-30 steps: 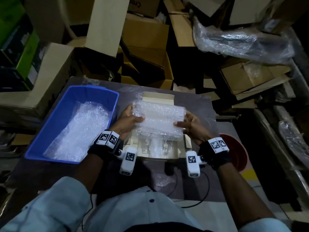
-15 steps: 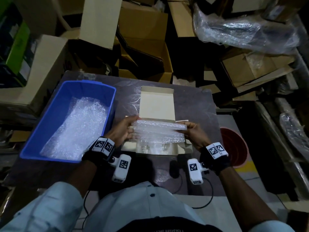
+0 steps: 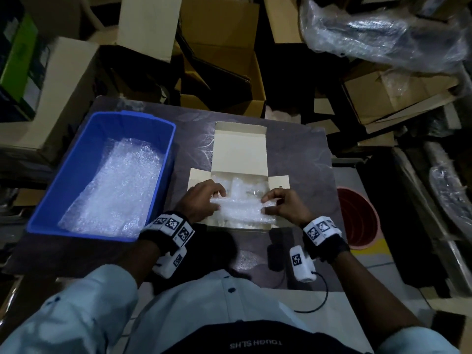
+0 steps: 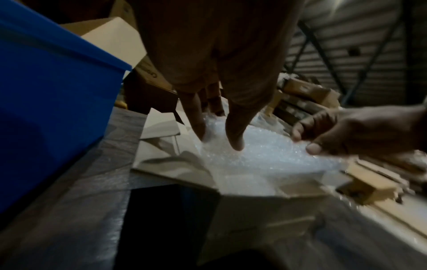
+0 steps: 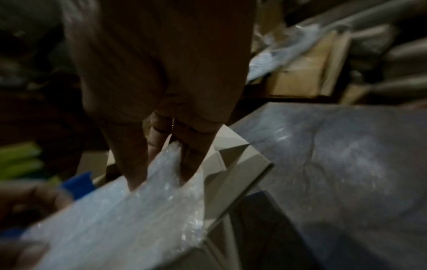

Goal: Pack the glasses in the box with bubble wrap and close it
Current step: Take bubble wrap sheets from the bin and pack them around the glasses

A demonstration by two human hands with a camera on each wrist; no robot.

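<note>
Blue bin crowds box left; both hands pinch bubble wrap sheet ends: left hand, right hand.

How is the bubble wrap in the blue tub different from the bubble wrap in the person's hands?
The tub wrap lies spread out and loose in the blue tub; the held wrap is folded into a narrow strip over the box. Nobody touches the tub wrap; the left hand and right hand pinch the held wrap's ends. Both are clear and bubbly.
</note>
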